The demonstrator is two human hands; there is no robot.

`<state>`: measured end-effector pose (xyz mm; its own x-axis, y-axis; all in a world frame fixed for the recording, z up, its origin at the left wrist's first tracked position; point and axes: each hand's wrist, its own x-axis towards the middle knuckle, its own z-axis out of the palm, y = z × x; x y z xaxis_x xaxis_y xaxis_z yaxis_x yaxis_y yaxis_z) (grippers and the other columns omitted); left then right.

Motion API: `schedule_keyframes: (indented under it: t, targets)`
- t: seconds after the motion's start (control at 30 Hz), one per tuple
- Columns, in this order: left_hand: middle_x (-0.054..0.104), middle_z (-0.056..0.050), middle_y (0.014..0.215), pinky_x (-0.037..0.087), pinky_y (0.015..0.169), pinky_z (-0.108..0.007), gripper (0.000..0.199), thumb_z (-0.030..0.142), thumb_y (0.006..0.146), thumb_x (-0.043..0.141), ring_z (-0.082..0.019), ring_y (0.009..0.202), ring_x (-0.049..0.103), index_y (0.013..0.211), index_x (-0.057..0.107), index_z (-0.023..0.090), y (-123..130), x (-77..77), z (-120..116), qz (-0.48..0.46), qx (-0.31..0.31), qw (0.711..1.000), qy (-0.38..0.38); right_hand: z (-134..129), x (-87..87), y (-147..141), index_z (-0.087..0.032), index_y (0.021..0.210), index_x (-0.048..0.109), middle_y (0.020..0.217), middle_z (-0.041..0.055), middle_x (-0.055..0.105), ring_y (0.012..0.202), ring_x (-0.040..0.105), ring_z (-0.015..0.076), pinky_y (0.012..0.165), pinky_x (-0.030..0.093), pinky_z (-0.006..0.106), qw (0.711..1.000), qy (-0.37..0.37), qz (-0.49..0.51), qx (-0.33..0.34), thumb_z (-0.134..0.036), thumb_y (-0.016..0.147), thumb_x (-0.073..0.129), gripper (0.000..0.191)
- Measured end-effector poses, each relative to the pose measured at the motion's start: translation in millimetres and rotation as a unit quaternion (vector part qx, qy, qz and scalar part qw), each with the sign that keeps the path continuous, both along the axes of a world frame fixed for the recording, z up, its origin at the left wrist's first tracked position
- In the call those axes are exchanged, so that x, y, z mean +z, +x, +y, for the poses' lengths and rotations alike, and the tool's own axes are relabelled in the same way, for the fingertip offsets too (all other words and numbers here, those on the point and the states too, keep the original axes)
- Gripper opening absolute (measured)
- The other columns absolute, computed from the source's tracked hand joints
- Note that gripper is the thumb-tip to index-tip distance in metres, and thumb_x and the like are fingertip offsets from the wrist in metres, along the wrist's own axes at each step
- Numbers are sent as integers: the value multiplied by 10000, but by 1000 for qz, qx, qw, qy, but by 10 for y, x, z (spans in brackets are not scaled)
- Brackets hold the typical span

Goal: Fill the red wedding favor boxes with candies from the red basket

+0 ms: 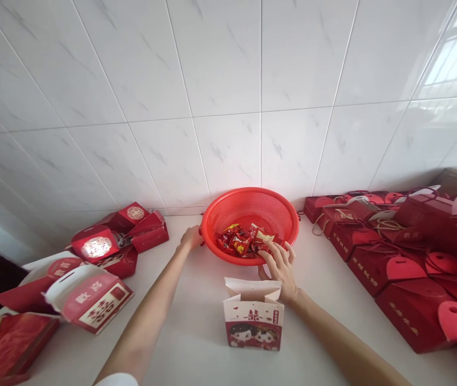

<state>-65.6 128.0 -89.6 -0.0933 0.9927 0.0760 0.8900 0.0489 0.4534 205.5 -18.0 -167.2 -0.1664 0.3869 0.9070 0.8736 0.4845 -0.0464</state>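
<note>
A red plastic basket (251, 195) stands against the wall, with wrapped candies (241, 242) in its bottom. At its left side my left hand (190, 237) is closed on the rim or handle. My right hand (280, 265) is at the front right rim, its fingers bent and spread over the edge near the candies, with nothing visible in its grasp. In front of the basket an open white and red paper box (253, 324) stands upright, printed with two cartoon faces; its inside contents are hidden.
Several red boxes, some open, lie at the left, such as a pink and white one (91, 300). Rows of closed red boxes (409, 316) fill the right side. A tiled wall (228, 107) rises behind the white table (188, 343).
</note>
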Motion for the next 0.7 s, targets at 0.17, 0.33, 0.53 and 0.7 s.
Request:
schedule_keyframes:
  t: [0.17,0.33,0.53,0.7]
  targets:
    - [775,-120,783,564,773,-397,85,114,703,669,-342,885,749,697,720,182,-14,85,-34,-74,24,997,28,-46,50,-7,-202,1147,580,1303,141,653,1209,557,244,1154,255,475,999,-17,12,25,-158,924,500,241]
    - [768,-103,1092,559,908,-326,268,219,825,581,-227,1044,717,1041,733,176,-44,583,-4,-164,4,975,147,-59,310,-1,-225,1166,582,1294,110,652,1175,591,233,1111,317,470,993,-46,72,82,-129,946,453,273]
    - [736,-49,901,589,759,-327,464,401,728,774,-208,834,705,1127,706,173,290,1145,-456,-348,-277,881,161,86,1048,-231,-233,1244,526,1428,170,540,924,686,215,862,553,412,910,-205,266,242,-305,967,531,286]
    - [693,-19,859,584,752,-317,454,391,739,804,-187,805,689,1137,696,201,658,1247,-851,-389,-372,836,104,310,1367,-395,-223,1207,535,1062,86,722,719,703,183,722,591,364,734,-352,377,441,-505,858,675,470]
